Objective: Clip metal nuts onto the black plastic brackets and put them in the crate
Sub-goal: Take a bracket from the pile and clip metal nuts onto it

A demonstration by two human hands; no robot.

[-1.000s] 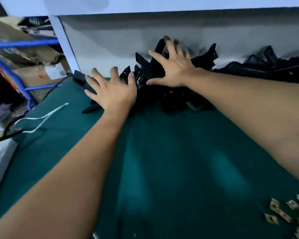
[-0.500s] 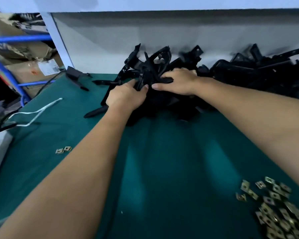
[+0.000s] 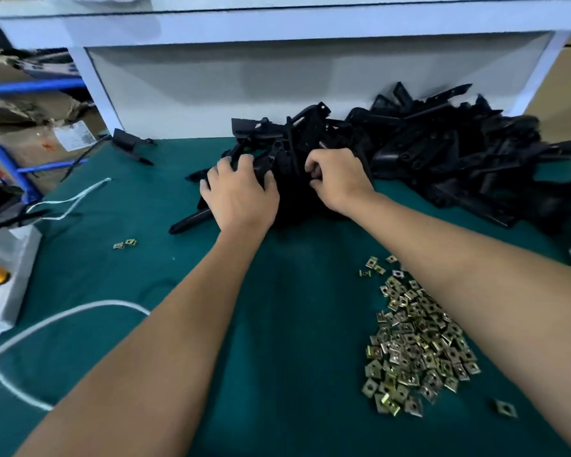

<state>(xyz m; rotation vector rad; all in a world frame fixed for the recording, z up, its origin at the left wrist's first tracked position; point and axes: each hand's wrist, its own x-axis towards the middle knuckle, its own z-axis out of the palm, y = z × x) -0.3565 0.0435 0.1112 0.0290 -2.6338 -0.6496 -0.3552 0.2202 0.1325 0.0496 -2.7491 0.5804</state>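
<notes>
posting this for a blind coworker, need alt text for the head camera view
Both hands, left hand and right hand, grip a tangle of black plastic brackets piled at the back of a green table. A heap of metal nuts lies near the right forearm, two stray nuts to the left.

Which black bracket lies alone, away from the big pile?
The lone bracket at the mat's far left, near the white frame leg; all others are heaped together.

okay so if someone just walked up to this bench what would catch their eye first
Most striking is the tangled heap of black plastic brackets against the white back panel, with the left hand and right hand both gripping into its near edge. Next, the glinting pile of metal nuts on the green mat, under the right forearm.
</notes>
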